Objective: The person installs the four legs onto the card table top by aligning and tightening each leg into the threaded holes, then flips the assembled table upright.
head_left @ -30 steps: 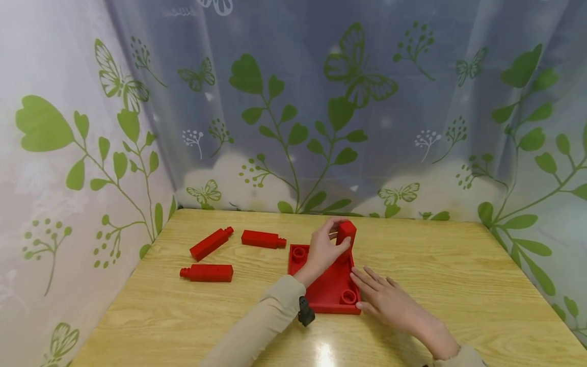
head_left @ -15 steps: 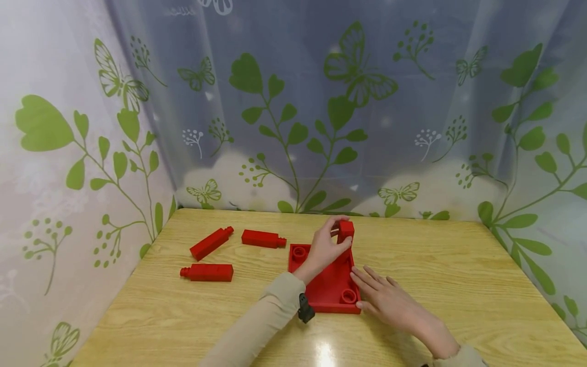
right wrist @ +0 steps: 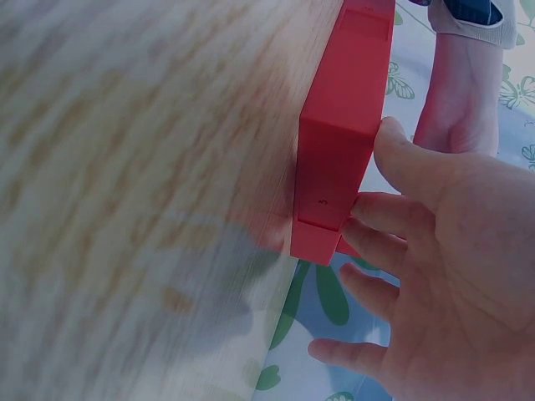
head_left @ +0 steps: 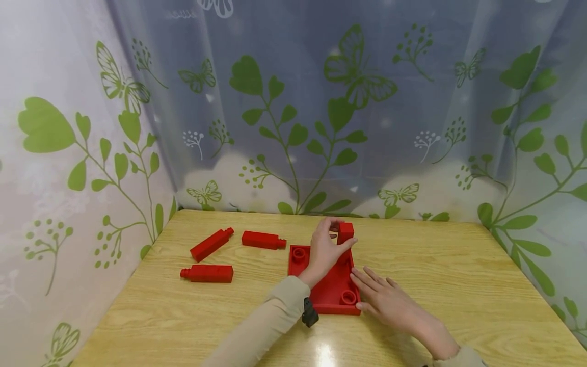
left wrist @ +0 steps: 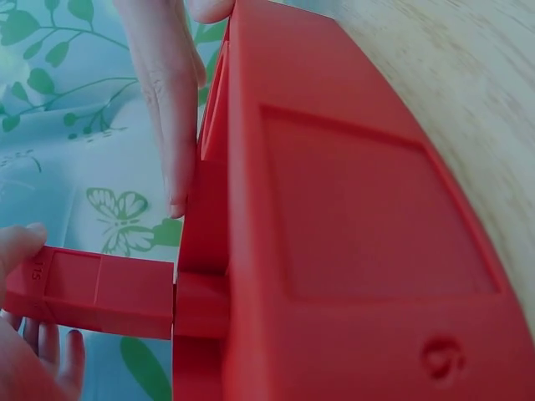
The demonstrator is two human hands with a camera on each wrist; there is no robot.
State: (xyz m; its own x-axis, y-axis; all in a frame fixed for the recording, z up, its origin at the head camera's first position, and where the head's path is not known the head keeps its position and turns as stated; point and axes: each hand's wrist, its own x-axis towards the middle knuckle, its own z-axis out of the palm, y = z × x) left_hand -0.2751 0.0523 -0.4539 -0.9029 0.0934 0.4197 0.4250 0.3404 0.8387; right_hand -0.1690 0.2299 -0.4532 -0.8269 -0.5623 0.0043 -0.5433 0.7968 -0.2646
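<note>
A square red tabletop piece point(head_left: 327, 285) with raised rims and round corner sockets lies on the table, hollow side up. At its back right corner a square red leg point(head_left: 346, 233) stands upright. My left hand point(head_left: 324, 250) holds the leg near its upper end, thumb on the near side and fingers behind; in the left wrist view the thumb and fingers lie on opposite sides of the leg point(left wrist: 109, 288). Extended along the right rim, my right hand point(head_left: 390, 300) touches the tabletop's side with its fingertips, as the right wrist view also shows on the red side wall point(right wrist: 338, 171).
Left of the tabletop lie three loose red legs with threaded ends: one at the back point(head_left: 260, 239), one slanted point(head_left: 211, 244) and one nearer point(head_left: 211, 273). Beneath everything is a wooden table point(head_left: 151, 316). A patterned curtain point(head_left: 293, 127) stands behind the table.
My left fingers have shifted slightly around the leg, and the thumb now reaches farther past its near side. The leg has turned a little. My right hand stays against the rim.
</note>
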